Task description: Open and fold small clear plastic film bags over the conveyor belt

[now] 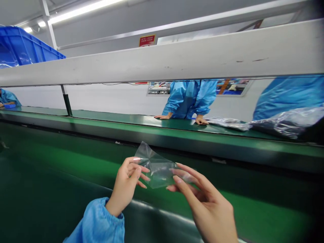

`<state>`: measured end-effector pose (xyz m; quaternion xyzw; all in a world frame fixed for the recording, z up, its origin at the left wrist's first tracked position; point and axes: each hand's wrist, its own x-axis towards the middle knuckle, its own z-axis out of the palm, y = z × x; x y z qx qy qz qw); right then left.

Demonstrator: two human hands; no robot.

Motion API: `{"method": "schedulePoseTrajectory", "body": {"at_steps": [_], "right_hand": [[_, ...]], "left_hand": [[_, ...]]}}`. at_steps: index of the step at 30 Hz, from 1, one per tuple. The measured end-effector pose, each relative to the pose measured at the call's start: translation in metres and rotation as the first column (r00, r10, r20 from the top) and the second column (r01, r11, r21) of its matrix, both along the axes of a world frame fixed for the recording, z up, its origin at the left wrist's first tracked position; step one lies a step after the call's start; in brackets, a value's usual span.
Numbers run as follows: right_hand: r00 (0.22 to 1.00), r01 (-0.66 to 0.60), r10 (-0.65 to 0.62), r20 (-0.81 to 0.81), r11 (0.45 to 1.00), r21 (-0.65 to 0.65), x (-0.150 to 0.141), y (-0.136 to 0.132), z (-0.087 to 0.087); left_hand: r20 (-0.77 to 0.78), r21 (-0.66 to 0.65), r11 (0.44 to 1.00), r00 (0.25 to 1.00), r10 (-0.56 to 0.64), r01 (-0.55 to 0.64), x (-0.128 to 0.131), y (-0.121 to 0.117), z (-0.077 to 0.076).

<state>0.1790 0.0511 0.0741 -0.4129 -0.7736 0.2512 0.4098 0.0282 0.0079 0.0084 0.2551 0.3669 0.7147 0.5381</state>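
A small clear plastic bag (160, 170) is stretched between my two hands above the green work surface. My left hand (129, 180) pinches its left side, with the other fingers spread behind the film. At the right end, my right hand (202, 189) grips the bag between thumb and fingers. One pointed corner of the film sticks up near my left fingertips. Nothing can be made out inside the bag.
A raised green ledge (108, 126) runs across ahead, with a white beam (157, 64) above it. Behind stand people in blue smocks (191, 98), one resting both hands on the ledge. Plastic-wrapped goods (286, 123) lie at right; a blue crate (27, 47) sits upper left.
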Motion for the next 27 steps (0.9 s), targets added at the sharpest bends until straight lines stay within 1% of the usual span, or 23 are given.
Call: {"method": "schedulePoseTrajectory", "body": {"at_steps": [2, 4, 7, 10, 12, 14, 15, 17, 19, 21, 23, 25, 27], "right_hand": [[1.000, -0.015, 0.014, -0.011, 1.000, -0.014, 0.002, 0.001, 0.003], [0.997, -0.046, 0.046, -0.061, 0.999, 0.001, 0.004, 0.003, 0.005], [0.990, -0.112, 0.115, -0.083, 0.993, 0.042, 0.008, 0.006, 0.006], [0.976, -0.217, 0.217, 0.015, 0.976, -0.003, 0.015, 0.010, 0.008], [0.936, -0.332, 0.338, 0.100, 0.940, -0.073, 0.021, 0.013, 0.011], [0.893, -0.399, 0.419, 0.168, 0.907, -0.137, 0.024, 0.014, 0.014], [0.881, -0.398, 0.427, 0.203, 0.902, -0.168, 0.024, 0.014, 0.014], [0.904, -0.322, 0.360, 0.231, 0.928, -0.186, 0.023, 0.014, 0.010], [0.932, -0.258, 0.289, 0.218, 0.953, -0.161, 0.020, 0.014, 0.002], [0.946, -0.248, 0.266, 0.183, 0.961, -0.119, 0.015, 0.013, -0.005], [0.938, -0.297, 0.306, 0.164, 0.952, -0.079, 0.010, 0.012, -0.008], [0.914, -0.361, 0.370, 0.168, 0.929, -0.082, 0.006, 0.011, -0.007], [0.872, -0.419, 0.442, 0.211, 0.896, -0.145, 0.004, 0.010, -0.006]], "left_hand": [[0.070, -0.007, 1.000, 0.997, -0.027, 0.028, -0.001, 0.001, 0.001], [0.134, -0.012, 0.999, 0.990, -0.032, 0.034, -0.003, 0.000, 0.002], [0.197, -0.023, 1.000, 0.980, 0.022, -0.018, -0.005, 0.000, 0.002], [0.233, -0.017, 0.997, 0.969, 0.081, -0.079, -0.007, 0.000, 0.001], [0.247, -0.025, 0.994, 0.963, 0.106, -0.104, -0.007, -0.001, 0.001], [0.252, -0.032, 0.993, 0.960, 0.120, -0.115, -0.007, -0.001, 0.001], [0.253, -0.028, 0.992, 0.960, 0.123, -0.120, -0.007, 0.000, 0.001], [0.258, -0.006, 0.993, 0.959, 0.117, -0.119, -0.007, 0.000, 0.000], [0.257, 0.019, 0.993, 0.960, 0.111, -0.120, -0.006, 0.001, -0.001], [0.243, 0.048, 0.992, 0.964, 0.105, -0.120, -0.005, 0.002, -0.001], [0.222, 0.079, 0.990, 0.970, 0.094, -0.114, -0.003, 0.002, -0.001], [0.210, 0.106, 0.990, 0.975, 0.074, -0.098, -0.001, 0.001, 0.000], [0.202, 0.128, 0.989, 0.978, 0.043, -0.070, 0.000, -0.001, 0.002]]}}
